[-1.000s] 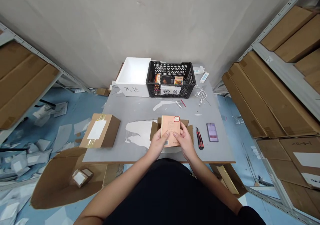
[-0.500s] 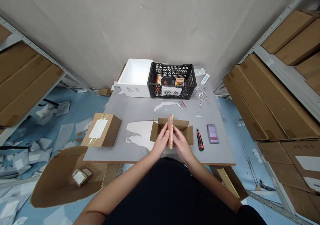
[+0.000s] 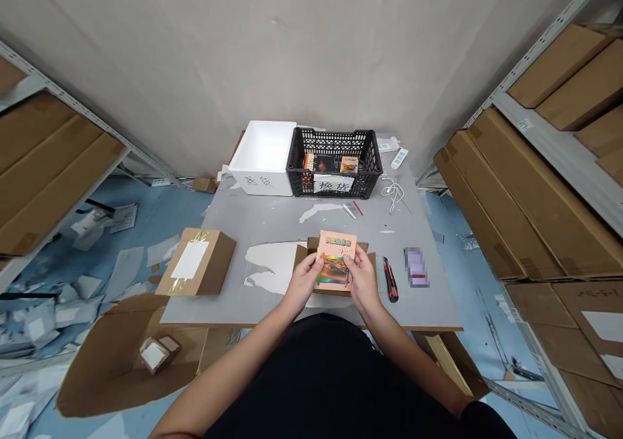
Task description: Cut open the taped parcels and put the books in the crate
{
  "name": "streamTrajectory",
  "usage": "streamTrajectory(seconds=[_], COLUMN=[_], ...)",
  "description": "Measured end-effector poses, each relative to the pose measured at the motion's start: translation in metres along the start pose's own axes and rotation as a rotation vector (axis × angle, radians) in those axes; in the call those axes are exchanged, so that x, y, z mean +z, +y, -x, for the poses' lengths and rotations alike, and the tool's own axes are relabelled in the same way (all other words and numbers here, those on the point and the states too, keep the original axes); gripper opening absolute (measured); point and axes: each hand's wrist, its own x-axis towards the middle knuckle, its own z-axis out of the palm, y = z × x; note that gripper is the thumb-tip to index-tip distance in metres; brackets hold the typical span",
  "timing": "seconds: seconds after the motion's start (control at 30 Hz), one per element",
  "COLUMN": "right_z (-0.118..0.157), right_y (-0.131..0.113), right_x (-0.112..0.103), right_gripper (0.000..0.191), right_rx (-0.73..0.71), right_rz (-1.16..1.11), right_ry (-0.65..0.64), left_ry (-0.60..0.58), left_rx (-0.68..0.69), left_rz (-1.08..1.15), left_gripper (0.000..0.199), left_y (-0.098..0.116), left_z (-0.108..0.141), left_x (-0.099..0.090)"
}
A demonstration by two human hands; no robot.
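Left hand (image 3: 304, 282) and right hand (image 3: 363, 280) angle inward, fingers closed, gripping opposite edges of a paperback book (image 3: 337, 260), front cover up, held over an open cardboard box (image 3: 370, 263) on the desk (image 3: 428, 299). Contact between book and box cannot be determined.

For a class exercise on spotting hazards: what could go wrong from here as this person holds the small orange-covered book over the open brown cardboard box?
The red-and-black utility knife lies close beside the right hand, so a careless move might knock it or nick a finger. The small orange-covered book, also gripped by the left hand, could slip and catch on the raised flaps of the open brown cardboard box, perhaps bending a corner.
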Motion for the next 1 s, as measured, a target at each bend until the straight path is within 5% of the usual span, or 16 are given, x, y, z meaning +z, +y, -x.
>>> streamTrajectory(seconds=[0.37, 0.63, 0.83, 1.0], right_z=[-0.027, -0.073, -0.132, -0.208], right_y=[-0.017, -0.017, -0.028, -0.064], right_x=[-0.010, -0.025, -0.032, -0.017], right_gripper=[0.045, 0.051, 0.045, 0.043], right_rx=[0.276, 0.158, 0.149, -0.030], right_rz=[0.180, 0.252, 0.361, 0.425], right_ry=[-0.165, -0.067, -0.021, -0.024], left_ry=[0.075, -0.004, -0.001, -0.022], left_rx=[0.013, -0.087, -0.077, 0.063], left_rz=[0.109, -0.163, -0.195, -0.236], left_gripper=[0.052, 0.052, 0.049, 0.045], left_y=[0.007, 0.016, 0.025, 0.059], left_z=[-0.042, -0.090, -0.150, -0.229], left_x=[-0.009, -0.026, -0.029, -0.013])
